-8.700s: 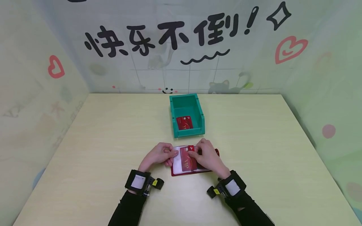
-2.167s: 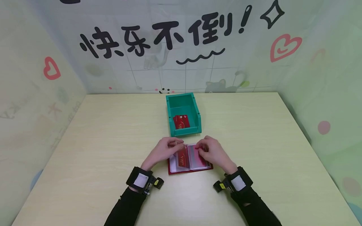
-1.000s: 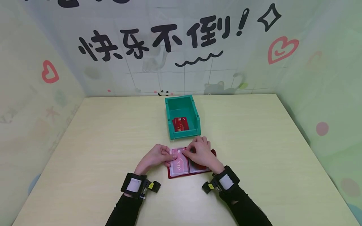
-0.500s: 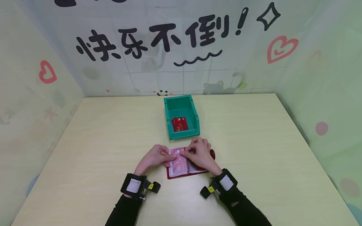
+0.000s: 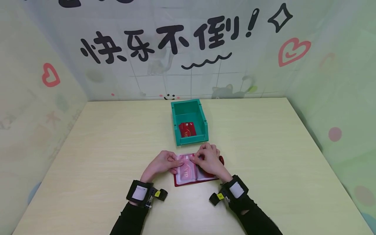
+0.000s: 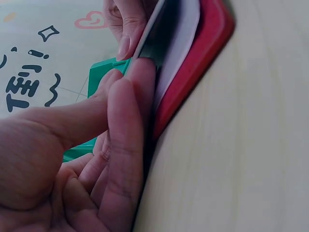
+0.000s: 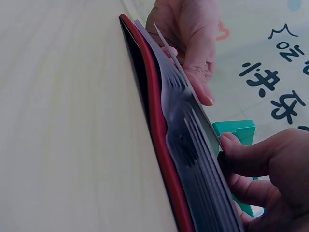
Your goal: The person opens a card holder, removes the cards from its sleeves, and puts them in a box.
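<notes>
A red card holder (image 5: pixel 182 184) with clear plastic pages lies spread on the table, in the head view below the bin. On its left side a VIP card (image 5: pixel 185 171) shows pale pink through a clear sleeve. My left hand (image 5: pixel 163 164) pinches the left edge of that page, thumb on top; the left wrist view shows a fingertip behind the page (image 6: pixel 166 53). With thumb and fingers, my right hand (image 5: pixel 210 160) grips the page at the card's upper right, covering part of the right pages. In the right wrist view, several pages fan above the red cover (image 7: pixel 157 106).
A green open bin (image 5: pixel 191 141) stands just beyond the holder, with red VIP cards (image 5: pixel 187 129) inside near its front wall. The pale wooden table (image 5: pixel 117 137) reaches to printed curtains at the back and both sides.
Earlier the card looked bright red under my right fingers; now it shows pink through the sleeve. Since 2.2 s ago, my right hand has moved left to this page. The last second shows little movement.
</notes>
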Demonstrator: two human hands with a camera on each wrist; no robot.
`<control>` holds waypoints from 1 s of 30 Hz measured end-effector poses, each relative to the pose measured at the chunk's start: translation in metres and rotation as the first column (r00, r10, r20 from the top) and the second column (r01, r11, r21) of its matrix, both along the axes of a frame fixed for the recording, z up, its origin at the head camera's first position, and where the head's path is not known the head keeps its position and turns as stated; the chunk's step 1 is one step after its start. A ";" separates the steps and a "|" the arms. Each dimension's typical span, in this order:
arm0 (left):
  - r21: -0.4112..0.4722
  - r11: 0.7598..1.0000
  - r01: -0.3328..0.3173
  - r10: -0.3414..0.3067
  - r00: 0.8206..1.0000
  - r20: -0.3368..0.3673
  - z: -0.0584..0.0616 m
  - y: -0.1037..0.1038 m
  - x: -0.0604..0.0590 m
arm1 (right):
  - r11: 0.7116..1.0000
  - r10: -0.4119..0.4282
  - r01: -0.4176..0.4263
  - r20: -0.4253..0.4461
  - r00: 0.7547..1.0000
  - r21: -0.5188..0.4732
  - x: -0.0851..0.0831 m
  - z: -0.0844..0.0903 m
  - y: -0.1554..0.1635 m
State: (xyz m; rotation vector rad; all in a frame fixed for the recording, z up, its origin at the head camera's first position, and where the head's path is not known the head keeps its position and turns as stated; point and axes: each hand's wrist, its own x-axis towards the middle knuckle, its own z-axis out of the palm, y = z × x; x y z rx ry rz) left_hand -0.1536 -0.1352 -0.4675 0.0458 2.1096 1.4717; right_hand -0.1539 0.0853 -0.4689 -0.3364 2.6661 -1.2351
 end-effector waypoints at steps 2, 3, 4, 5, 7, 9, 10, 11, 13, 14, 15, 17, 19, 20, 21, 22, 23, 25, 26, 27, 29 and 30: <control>0.007 1.000 0.001 -0.001 1.000 0.002 0.000 0.001 0.000 | 1.000 -0.003 0.003 0.007 1.000 0.000 0.000 0.000 0.001; 0.011 1.000 0.000 0.000 1.000 0.006 0.000 0.001 0.000 | 1.000 -0.007 0.007 0.014 1.000 0.000 -0.001 0.000 0.002; 0.015 1.000 0.001 -0.001 1.000 0.008 0.000 0.001 0.000 | 1.000 -0.010 0.010 0.022 1.000 0.000 -0.001 0.000 0.003; 0.019 1.000 0.003 -0.003 1.000 0.010 0.000 0.001 0.000 | 1.000 -0.015 0.015 0.031 0.999 0.001 -0.002 -0.001 0.004; 0.026 1.000 0.002 -0.002 1.000 0.017 0.001 0.001 0.001 | 1.000 -0.021 0.021 0.047 0.999 -0.001 -0.003 -0.001 0.006; 0.028 1.000 0.002 -0.003 1.000 0.018 0.001 0.000 0.001 | 1.000 -0.017 0.018 0.064 0.998 -0.010 -0.005 -0.001 0.009; 0.030 1.000 0.003 -0.003 1.000 0.018 0.001 0.000 0.001 | 1.000 -0.015 0.017 0.075 0.997 -0.018 -0.005 -0.001 0.011; 0.034 0.999 0.001 -0.002 1.000 0.019 0.000 0.000 0.001 | 0.999 -0.012 0.015 0.085 0.996 -0.028 -0.005 -0.001 0.013; 0.041 0.999 0.001 -0.002 1.000 0.021 0.000 0.000 0.001 | 0.998 -0.001 0.007 0.108 0.994 -0.056 -0.006 -0.001 0.017; 0.045 0.999 0.003 -0.004 1.000 0.020 0.000 0.000 0.002 | 0.997 0.006 0.003 0.122 0.992 -0.073 -0.007 0.000 0.020; 0.049 0.999 0.005 -0.006 1.000 0.021 0.000 0.000 0.002 | 0.996 0.013 -0.001 0.133 0.991 -0.088 -0.008 0.000 0.022; 0.054 0.998 0.010 -0.011 1.000 0.016 0.000 0.001 0.002 | 0.993 0.031 -0.014 0.146 0.989 -0.116 -0.009 0.002 0.027; 0.056 0.998 0.016 -0.017 1.000 0.010 0.000 0.001 0.002 | 0.991 0.050 -0.031 0.147 0.988 -0.128 -0.012 0.005 0.033; 0.057 0.998 0.019 -0.020 1.000 0.007 0.000 0.001 0.002 | 0.991 0.057 -0.038 0.147 0.987 -0.129 -0.013 0.007 0.035; 0.058 0.998 0.021 -0.022 1.000 0.006 0.000 0.000 0.002 | 0.991 0.065 -0.048 0.140 0.988 -0.123 -0.014 0.009 0.037; 0.060 0.998 0.023 -0.024 1.000 0.004 0.000 0.000 0.001 | 0.992 0.070 -0.054 0.138 0.988 -0.117 -0.015 0.012 0.039; 0.060 0.998 0.024 -0.025 1.000 0.004 0.001 0.000 0.001 | 0.992 0.073 -0.059 0.131 0.989 -0.109 -0.017 0.016 0.041; 0.062 0.998 0.026 -0.026 1.000 0.003 0.001 0.000 0.001 | 0.993 0.086 -0.077 0.104 0.991 -0.088 -0.020 0.023 0.044; 0.061 0.998 0.025 -0.025 1.000 0.004 0.001 -0.001 0.001 | 0.993 0.095 -0.088 0.093 0.991 -0.078 -0.021 0.028 0.044; 0.060 0.998 0.024 -0.025 1.000 0.006 0.001 -0.001 0.001 | 0.992 0.103 -0.097 0.087 0.991 -0.075 -0.023 0.032 0.044; 0.058 0.998 0.022 -0.022 1.000 0.008 0.001 -0.002 0.001 | 0.991 0.115 -0.110 0.071 0.991 -0.071 -0.027 0.041 0.042; 0.058 0.998 0.020 -0.021 1.000 0.010 0.001 -0.003 0.001 | 0.991 0.119 -0.114 0.068 0.990 -0.073 -0.029 0.044 0.041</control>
